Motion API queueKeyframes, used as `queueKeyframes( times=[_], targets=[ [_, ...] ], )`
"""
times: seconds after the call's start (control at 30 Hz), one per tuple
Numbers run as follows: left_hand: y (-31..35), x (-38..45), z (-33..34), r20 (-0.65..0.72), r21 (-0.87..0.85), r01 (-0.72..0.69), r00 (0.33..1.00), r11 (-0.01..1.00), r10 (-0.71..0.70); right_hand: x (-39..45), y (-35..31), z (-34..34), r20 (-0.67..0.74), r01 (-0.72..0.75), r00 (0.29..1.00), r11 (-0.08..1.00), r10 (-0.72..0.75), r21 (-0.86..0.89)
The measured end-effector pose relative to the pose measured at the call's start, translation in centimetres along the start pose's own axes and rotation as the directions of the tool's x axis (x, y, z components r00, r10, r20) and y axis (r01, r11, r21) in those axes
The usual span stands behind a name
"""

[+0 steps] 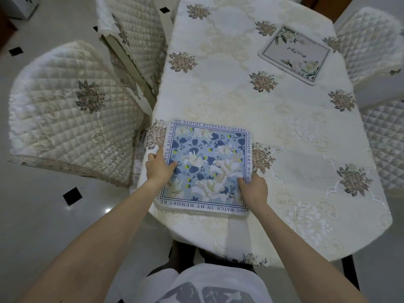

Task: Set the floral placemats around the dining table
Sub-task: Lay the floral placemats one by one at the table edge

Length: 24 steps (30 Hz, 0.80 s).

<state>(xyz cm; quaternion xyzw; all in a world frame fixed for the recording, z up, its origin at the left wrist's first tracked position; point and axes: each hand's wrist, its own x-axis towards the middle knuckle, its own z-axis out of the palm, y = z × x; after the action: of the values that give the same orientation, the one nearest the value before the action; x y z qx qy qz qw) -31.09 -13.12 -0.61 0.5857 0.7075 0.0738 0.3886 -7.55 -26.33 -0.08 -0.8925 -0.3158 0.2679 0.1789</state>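
A square blue floral placemat (207,158) with a border of printed words lies at the near left corner of the dining table (295,132), which has a cream embroidered tablecloth. The mat looks thick, perhaps a stack; I cannot tell. My left hand (158,166) grips its left edge, thumb on top. My right hand (254,190) grips its right edge near the front corner. A second placemat (296,54), white with green leaves and script, lies flat at the far right of the table.
Quilted cream chairs stand around the table: one at the near left (72,110), one at the far left (133,33), two along the right side (371,42). The floor (43,226) is pale tile with small black squares.
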Motion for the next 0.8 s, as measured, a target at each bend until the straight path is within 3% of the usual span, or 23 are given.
queueKeyframes(
  times=[0.1,0.23,0.53,0.7,0.8],
  targets=[
    [0.6,0.1,-0.2,-0.014,-0.030,0.078,0.997,0.996,-0.079,0.2,-0.1,-0.3,0.024,-0.060,0.998,0.993,0.058,0.105],
    [0.4,0.1,-0.4,0.003,-0.032,0.052,0.999,0.998,-0.052,0.9,-0.2,-0.6,0.034,-0.126,0.992,0.975,0.122,0.186],
    [0.5,-0.2,-1.0,0.015,0.013,-0.030,0.999,0.999,0.030,0.5,-0.6,-0.5,0.019,-0.099,0.995,0.981,0.097,0.166],
    [1.7,-2.0,-0.8,-0.125,0.232,-0.304,0.933,0.924,0.338,-1.3,-1.6,-1.1,-0.134,0.102,0.987,0.992,-0.091,0.079],
    [4.1,-2.8,-0.9,-0.048,0.071,-0.424,0.903,0.903,0.427,-2.3,-3.2,-2.1,-0.162,0.210,0.967,0.974,-0.195,0.083]
  ],
)
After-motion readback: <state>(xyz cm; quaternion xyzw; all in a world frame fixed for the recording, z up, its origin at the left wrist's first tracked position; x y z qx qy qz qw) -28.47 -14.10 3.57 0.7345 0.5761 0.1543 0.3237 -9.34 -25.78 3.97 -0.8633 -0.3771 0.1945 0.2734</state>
